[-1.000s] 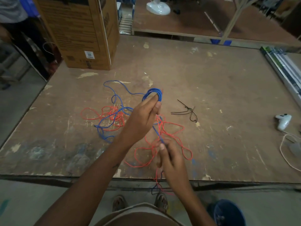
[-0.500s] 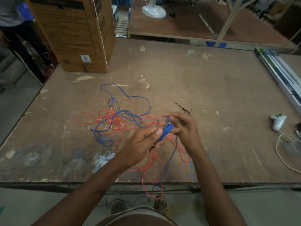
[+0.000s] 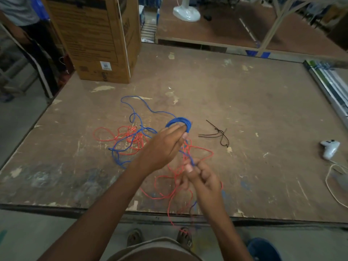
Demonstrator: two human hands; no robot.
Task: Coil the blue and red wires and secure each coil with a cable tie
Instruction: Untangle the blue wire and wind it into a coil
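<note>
Left hand (image 3: 165,146) gripping blue coil (image 3: 180,123) above worktop (image 3: 244,110), right hand (image 3: 203,178) fingers pinching blue wire (image 3: 191,161), red wire (image 3: 131,140) tangled below

Brown cardboard box (image 3: 98,40): 11 o'clock, upright on worn brown wooden table (image 3: 244,110).
White game controller (image 3: 330,148): 3 o'clock.
White fan base (image 3: 186,13): 12 o'clock.

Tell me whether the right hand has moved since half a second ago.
Yes. The right hand has dropped back toward the near table edge, away from the cable ties.
</note>
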